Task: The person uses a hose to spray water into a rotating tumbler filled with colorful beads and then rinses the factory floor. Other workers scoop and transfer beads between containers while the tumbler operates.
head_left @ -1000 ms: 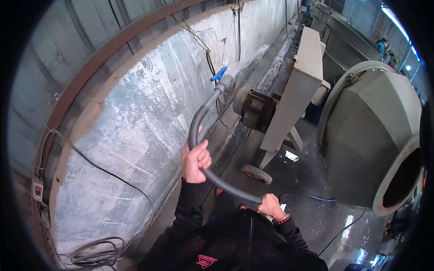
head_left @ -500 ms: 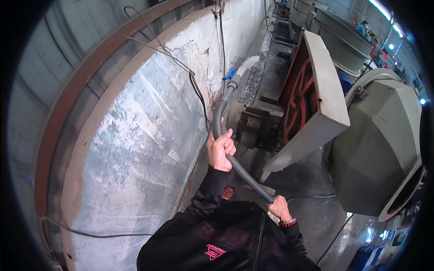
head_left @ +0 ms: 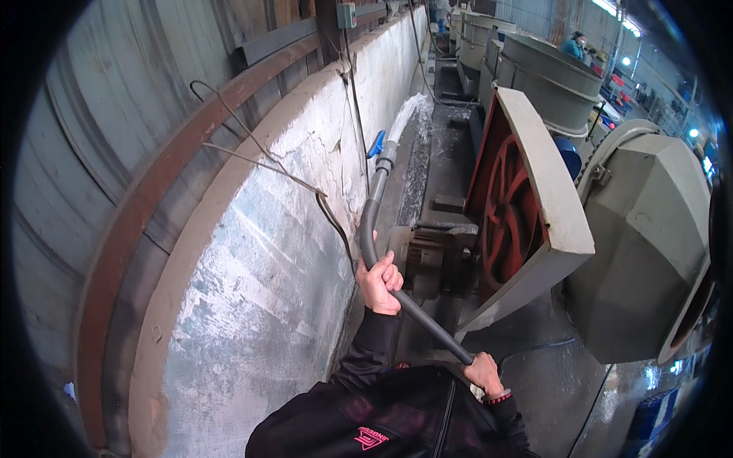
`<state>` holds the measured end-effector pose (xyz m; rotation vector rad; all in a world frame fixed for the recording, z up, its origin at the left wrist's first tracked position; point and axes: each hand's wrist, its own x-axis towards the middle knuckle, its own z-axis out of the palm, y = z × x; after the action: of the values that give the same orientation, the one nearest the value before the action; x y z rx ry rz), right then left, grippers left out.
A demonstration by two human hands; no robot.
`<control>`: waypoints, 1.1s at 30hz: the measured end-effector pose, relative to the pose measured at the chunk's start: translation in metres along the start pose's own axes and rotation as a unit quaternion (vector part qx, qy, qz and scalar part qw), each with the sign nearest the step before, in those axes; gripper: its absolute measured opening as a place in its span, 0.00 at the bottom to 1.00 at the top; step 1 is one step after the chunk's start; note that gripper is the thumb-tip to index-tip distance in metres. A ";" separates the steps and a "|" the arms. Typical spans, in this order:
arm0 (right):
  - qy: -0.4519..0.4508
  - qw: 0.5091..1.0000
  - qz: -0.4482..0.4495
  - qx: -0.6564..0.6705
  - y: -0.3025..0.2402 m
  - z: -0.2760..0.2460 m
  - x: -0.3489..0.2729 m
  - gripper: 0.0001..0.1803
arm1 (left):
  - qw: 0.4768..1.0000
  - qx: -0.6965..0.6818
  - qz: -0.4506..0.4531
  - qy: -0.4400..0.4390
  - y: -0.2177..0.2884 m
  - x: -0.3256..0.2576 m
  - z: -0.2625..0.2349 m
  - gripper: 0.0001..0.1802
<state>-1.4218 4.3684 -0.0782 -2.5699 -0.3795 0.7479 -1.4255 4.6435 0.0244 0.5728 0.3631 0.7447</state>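
Since half a second ago the view has swung further along the wall: the hose (head_left: 372,221) now points down the narrow gap, and water (head_left: 407,114) is spraying from its end, which was not to be seen before. The blue valve handle (head_left: 376,143) near the nozzle, earlier at mid-height, now sits higher in the picture, and the red spoked wheel (head_left: 505,221) behind its grey guard stands more fully in view. The left hand (head_left: 379,282) is closed around the grey hose at its bend, just beside the whitewashed wall (head_left: 252,259); the right hand (head_left: 485,374) is clenched on the lower stretch of the same hose, close to the dark jacket (head_left: 382,424). The hose runs up from the right hand, through the left, and on toward the wet floor (head_left: 416,168) between wall and machines. A red mark shows on the jacket's chest. A small grey box (head_left: 346,14) is fixed high on the wall's steel rail. To the right stands the grey mixer drum (head_left: 649,229), and a person in blue (head_left: 574,46) is far off at the top.
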 end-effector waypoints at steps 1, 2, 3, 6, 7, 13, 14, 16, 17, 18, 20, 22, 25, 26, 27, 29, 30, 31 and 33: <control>-0.004 1.000 0.000 -0.006 -0.003 -0.003 0.001 0.18 | 1.000 0.001 -0.009 0.010 0.002 0.002 0.004 0.28; -0.008 1.000 0.000 -0.012 -0.006 -0.006 0.002 0.18 | 1.000 0.002 -0.005 0.003 0.004 0.004 0.006 0.28; -0.010 1.000 0.003 -0.020 -0.008 -0.009 0.004 0.19 | 1.000 0.003 0.012 -0.016 0.005 0.005 0.007 0.28; -0.020 1.000 0.009 -0.011 -0.007 -0.011 0.008 0.19 | 1.000 0.006 -0.002 0.002 -0.002 0.009 0.007 0.28; -0.020 1.000 0.010 -0.013 -0.005 -0.009 0.010 0.19 | 1.000 0.010 0.009 -0.006 -0.006 0.012 0.005 0.28; -0.035 0.998 0.046 -0.030 0.014 0.022 0.024 0.19 | 0.997 0.028 -0.050 0.047 -0.036 0.018 -0.014 0.27; -0.048 0.997 0.062 -0.021 0.016 0.026 0.025 0.20 | 0.997 0.033 -0.051 0.052 -0.039 0.018 -0.016 0.27; -0.058 0.996 0.064 -0.007 0.019 0.026 0.025 0.21 | 0.995 0.047 -0.055 0.065 -0.040 0.018 -0.016 0.28; -0.056 0.995 0.076 -0.012 0.019 0.024 0.023 0.21 | 0.998 0.025 -0.045 0.043 -0.040 0.018 -0.014 0.28; -0.054 0.996 0.063 -0.012 0.020 0.020 0.023 0.21 | 0.999 0.013 -0.041 0.033 -0.039 0.019 -0.011 0.29; -0.042 0.997 0.057 -0.006 0.019 0.012 0.023 0.20 | 1.000 -0.005 -0.017 0.006 -0.036 0.021 -0.005 0.30; -0.036 0.998 0.058 -0.003 0.016 0.006 0.023 0.20 | 1.000 -0.002 -0.024 0.018 -0.033 0.022 0.000 0.29; -0.040 0.998 0.055 0.002 0.010 0.007 0.023 0.20 | 1.000 0.009 -0.021 0.021 -0.030 0.022 0.004 0.28; -0.045 0.997 0.058 0.008 0.008 0.009 0.022 0.20 | 0.999 0.011 -0.022 0.024 -0.029 0.022 0.004 0.28; -0.051 0.997 0.060 0.013 0.007 0.011 0.021 0.20 | 0.999 0.017 -0.020 0.028 -0.029 0.021 0.004 0.28; -0.053 0.997 0.061 0.008 0.006 0.012 0.017 0.20 | 0.999 0.016 -0.028 0.031 -0.029 0.018 0.005 0.28; -0.055 0.997 0.062 0.006 0.006 0.012 0.016 0.20 | 0.999 0.023 -0.029 0.037 -0.028 0.018 0.005 0.29; -0.054 0.997 0.058 0.005 0.007 0.011 0.015 0.20 | 0.999 0.016 -0.026 0.031 -0.027 0.016 0.006 0.29; -0.050 0.997 0.055 -0.003 0.007 0.008 0.016 0.20 | 1.000 0.011 -0.010 0.014 -0.026 0.016 0.007 0.29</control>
<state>-1.4125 4.3706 -0.0946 -2.5817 -0.2735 0.9180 -1.3973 4.6372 0.0122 0.5788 0.4030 0.7311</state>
